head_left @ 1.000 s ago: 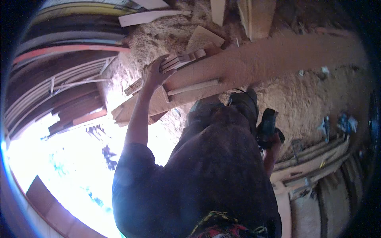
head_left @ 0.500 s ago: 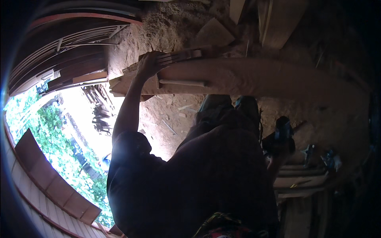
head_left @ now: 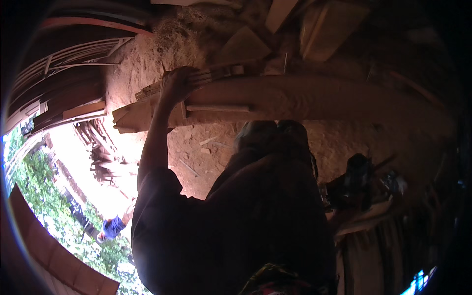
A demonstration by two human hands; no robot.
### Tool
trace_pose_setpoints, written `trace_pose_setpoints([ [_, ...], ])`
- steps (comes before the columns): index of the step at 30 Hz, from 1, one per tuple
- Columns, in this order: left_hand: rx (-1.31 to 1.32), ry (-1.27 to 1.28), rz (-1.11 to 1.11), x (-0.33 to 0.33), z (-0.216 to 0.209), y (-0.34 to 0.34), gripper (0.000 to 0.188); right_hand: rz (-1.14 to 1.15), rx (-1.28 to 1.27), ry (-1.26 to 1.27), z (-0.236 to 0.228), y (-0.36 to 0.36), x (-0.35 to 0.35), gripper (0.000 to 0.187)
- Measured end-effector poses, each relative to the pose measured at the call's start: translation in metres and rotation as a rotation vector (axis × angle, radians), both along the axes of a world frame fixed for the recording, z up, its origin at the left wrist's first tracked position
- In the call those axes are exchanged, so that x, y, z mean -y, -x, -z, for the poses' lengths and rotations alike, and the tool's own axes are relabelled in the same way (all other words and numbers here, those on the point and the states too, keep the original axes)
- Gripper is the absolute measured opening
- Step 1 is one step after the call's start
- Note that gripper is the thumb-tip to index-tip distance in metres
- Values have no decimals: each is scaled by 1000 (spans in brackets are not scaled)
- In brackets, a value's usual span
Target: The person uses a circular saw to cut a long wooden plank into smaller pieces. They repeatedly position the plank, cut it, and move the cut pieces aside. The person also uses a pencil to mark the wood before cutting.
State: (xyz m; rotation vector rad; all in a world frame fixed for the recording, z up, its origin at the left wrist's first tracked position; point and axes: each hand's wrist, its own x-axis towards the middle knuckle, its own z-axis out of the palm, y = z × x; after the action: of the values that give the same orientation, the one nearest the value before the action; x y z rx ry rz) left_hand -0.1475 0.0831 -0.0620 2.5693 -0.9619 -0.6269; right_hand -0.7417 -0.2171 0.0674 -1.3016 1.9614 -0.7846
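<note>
A long, wide wooden plank (head_left: 314,96) lies crosswise in front of my knees. My left hand (head_left: 178,87) is at its left part, fingers closed over a bundle of thin wooden strips (head_left: 211,74) along the far edge. A slim, rounded stick (head_left: 219,108) lies on the plank near that hand. Low on my right, my right hand (head_left: 344,212) is mostly lost in shadow. It is closed on a dark, bulky tool (head_left: 357,177), whose kind the darkness hides.
Boards (head_left: 324,32) and a flat wood piece (head_left: 246,45) lie beyond the plank on dusty, shaving-strewn ground. Stacked timber (head_left: 73,64) stands at left. Metal tools (head_left: 393,183) sit on wood at right. A person in blue (head_left: 114,227) is outside, lower left.
The view has swung, so the plank and left-hand scenery sit farther left. A person in blue shows more clearly outside. The dark tool at my right is slightly lower. My left hand keeps its hold.
</note>
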Motion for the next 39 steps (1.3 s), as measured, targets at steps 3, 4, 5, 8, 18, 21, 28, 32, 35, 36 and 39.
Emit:
trace_pose_setpoints([
  [3, 31, -75, 47, 9, -9, 1, 47, -61, -66, 109, -32, -22, -13, 30],
  [4, 51, -103, 64, 11, -14, 3, 47, -96, -81, 141, -41, -31, -16, 30],
  [5, 63, -83, 78, 13, -16, 4, 47, -115, -98, 175, -49, -39, -22, 30],
  [8, 56, -25, 100, 17, -13, 8, 49, -192, -143, 221, -69, -64, -40, 30],
  [18, 39, 201, -5, -9, 41, 9, 65, -467, 230, 7, -62, -129, -9, 23],
  [21, 316, 340, -139, 9, 3, 47, 66, -674, 49, -132, -65, -152, 24, 29],
  [28, 198, 670, -972, -30, 26, 187, 49, -1348, -98, -28, -63, -212, 108, 38],
  [32, -56, 740, -1246, -23, 64, 283, 41, -1599, -139, -12, -46, -227, 164, 39],
  [35, -234, 750, -1347, 5, 79, 328, 40, -1747, -243, 2, -48, -238, 193, 38],
  [36, -257, 773, -1339, 15, 82, 337, 39, -1791, -270, -4, -49, -241, 202, 38],
  [39, -332, 703, -1299, 49, 71, 335, 37, -1797, -225, -66, -35, -235, 231, 40],
])
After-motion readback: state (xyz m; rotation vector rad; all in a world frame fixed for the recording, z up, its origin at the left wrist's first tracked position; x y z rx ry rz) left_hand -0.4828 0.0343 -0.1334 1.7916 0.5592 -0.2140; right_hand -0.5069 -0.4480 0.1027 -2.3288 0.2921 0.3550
